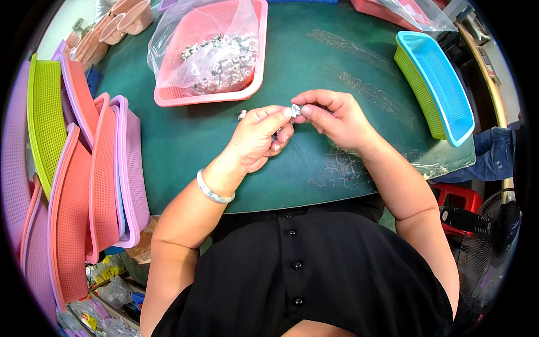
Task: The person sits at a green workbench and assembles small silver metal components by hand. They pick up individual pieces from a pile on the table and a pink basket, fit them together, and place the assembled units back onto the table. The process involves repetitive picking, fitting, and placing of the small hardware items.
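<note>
Between the fingertips of both hands sits a small silvery metal piece (295, 110), too small to make out its exact kind. My left hand (259, 133) pinches it from the left, with more silvery metal showing under its curled fingers. From the other side, the thumb and index finger of my right hand (334, 117) close on the same piece. Another small metal piece (242, 114) lies on the green table (292, 174) beside my left hand. Beyond the hands, a pink basket (163, 92) holds a clear plastic bag with many similar metal pieces (230, 64).
Stacked plastic baskets (132, 168) in purple, coral and green crowd the left edge. A blue and green basket (435, 90) stands at the right. A fan (488, 247) and red stool (457, 202) are at lower right, near a person's jeans (491, 154).
</note>
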`<move>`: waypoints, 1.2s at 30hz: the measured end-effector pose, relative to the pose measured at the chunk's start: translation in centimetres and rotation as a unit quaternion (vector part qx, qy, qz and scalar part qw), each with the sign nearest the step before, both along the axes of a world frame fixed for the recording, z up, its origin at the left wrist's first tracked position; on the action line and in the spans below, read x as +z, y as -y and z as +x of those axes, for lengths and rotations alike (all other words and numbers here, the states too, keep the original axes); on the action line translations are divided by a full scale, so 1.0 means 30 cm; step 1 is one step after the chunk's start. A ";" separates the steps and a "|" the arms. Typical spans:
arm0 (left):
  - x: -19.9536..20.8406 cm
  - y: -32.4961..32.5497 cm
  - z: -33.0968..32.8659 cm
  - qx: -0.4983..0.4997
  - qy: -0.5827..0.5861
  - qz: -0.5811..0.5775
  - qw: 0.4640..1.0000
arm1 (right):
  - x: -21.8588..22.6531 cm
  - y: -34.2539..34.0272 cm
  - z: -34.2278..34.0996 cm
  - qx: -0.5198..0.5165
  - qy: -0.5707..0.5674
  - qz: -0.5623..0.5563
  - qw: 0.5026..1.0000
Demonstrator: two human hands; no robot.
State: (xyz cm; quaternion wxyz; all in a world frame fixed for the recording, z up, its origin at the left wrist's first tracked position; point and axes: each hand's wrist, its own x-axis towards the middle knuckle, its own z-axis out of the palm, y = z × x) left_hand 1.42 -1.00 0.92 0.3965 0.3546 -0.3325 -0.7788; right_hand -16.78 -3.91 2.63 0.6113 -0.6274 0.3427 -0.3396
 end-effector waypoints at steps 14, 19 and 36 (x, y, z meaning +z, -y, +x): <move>-0.006 -0.001 -0.001 -0.012 -0.020 0.003 1.000 | -0.019 0.005 0.002 -0.014 -0.009 0.028 0.999; -0.005 0.000 0.002 -0.034 -0.047 0.017 0.998 | -0.018 0.005 -0.001 -0.011 -0.017 0.021 1.000; -0.018 -0.006 -0.004 -0.023 -0.048 -0.021 0.998 | -0.009 0.003 -0.004 0.006 0.020 -0.005 1.000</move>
